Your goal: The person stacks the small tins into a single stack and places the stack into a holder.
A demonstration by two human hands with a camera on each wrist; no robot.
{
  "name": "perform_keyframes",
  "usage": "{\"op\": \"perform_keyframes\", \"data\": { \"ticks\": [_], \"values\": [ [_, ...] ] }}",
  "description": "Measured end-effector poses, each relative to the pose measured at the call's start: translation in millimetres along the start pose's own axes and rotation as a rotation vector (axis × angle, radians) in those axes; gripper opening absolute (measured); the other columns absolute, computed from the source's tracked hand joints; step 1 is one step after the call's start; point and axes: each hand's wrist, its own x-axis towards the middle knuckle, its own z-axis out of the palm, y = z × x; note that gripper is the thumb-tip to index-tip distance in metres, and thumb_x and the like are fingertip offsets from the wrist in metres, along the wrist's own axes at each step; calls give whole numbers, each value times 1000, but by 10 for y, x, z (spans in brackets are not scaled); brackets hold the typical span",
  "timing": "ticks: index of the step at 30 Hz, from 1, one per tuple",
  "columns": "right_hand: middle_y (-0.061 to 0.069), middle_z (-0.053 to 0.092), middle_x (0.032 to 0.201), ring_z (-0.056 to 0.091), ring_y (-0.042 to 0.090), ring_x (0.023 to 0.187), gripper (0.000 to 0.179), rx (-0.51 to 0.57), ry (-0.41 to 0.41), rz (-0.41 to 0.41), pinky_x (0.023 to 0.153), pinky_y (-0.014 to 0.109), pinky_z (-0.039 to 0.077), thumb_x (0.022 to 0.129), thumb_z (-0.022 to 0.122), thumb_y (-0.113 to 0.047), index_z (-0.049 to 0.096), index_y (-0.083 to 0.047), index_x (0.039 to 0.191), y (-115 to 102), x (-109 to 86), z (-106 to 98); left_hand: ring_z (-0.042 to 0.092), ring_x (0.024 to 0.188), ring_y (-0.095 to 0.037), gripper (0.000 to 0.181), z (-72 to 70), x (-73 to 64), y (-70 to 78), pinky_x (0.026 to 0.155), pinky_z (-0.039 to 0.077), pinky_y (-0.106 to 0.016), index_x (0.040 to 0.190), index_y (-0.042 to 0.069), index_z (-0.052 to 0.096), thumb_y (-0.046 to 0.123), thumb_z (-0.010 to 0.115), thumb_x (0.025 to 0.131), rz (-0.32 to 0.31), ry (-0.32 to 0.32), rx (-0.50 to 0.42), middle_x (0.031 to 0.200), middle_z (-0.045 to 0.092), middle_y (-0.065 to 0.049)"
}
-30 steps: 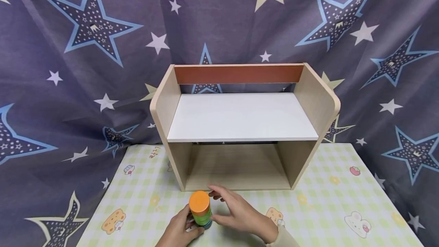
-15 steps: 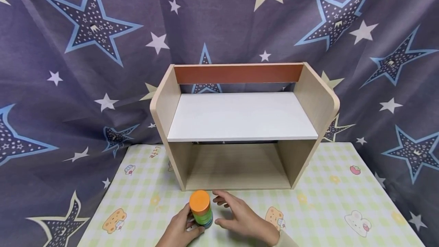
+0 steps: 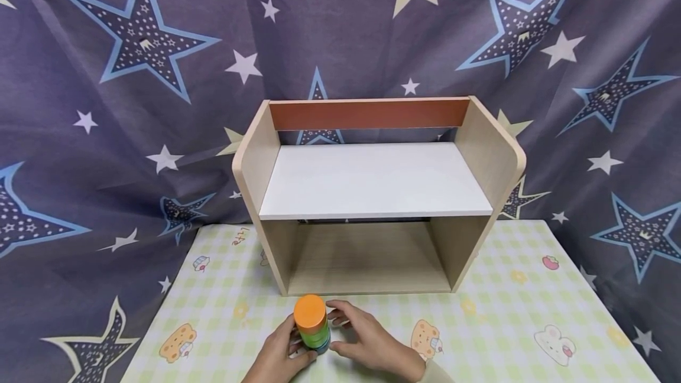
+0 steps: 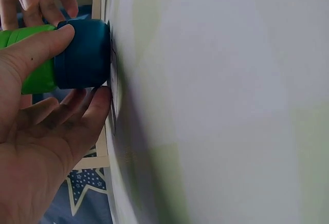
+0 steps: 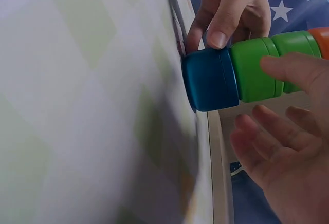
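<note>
A short stack of round plastic pieces (image 3: 314,337) stands upright on the table just before the shelf. Its orange top piece (image 3: 310,312) sits over two green pieces (image 5: 252,70), and a dark blue piece (image 4: 85,54) forms the base. My left hand (image 3: 276,354) holds the blue base, thumb on one side and fingers round the other. To the right of the stack is my right hand (image 3: 369,341), its fingers loosely bent and spread with nothing between them. In the right wrist view its thumb overlaps a green piece.
A wooden two-level shelf (image 3: 375,182) with a white board and a reddish back rail stands behind the hands. A green and white checked cloth (image 3: 532,312) covers the table. Dark star-patterned fabric (image 3: 372,28) hangs at the back and sides.
My right hand drew a little away from the stack, then came back closer and slightly lower. The left hand and the stack have stayed almost where they were.
</note>
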Motion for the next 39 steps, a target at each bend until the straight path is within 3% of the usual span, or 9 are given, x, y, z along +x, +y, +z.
{"op": "perform_keyframes", "data": {
  "ticks": [4,13,26,39],
  "values": [
    [4,57,132,61,18,115,69,-1,4,-4,96,35,55,94,72,-9,35,-16,151,15,22,24,58,120,-40,83,1,-7,-4,91,57,-32,148,-4,35,18,83,85,7,1,-9,136,50,-25],
    [1,56,134,59,10,113,68,-2,-19,11,94,32,55,94,73,-14,35,-15,151,30,64,82,58,119,-40,84,1,-11,-12,90,57,-31,148,-5,34,18,84,84,3,3,-18,136,49,-25],
    [2,54,139,55,13,122,69,-67,-12,-22,96,31,54,94,74,-16,34,-14,151,45,102,147,58,119,-41,83,-2,-16,-10,89,57,-30,147,-5,35,19,84,84,-3,3,-3,136,50,-25],
    [0,54,138,56,10,118,67,-89,-17,23,93,28,55,94,74,-17,36,-14,150,49,125,153,59,119,-39,83,-11,-12,-15,90,57,-29,147,-5,36,19,84,84,-3,3,-10,136,50,-25]
  ]
}}
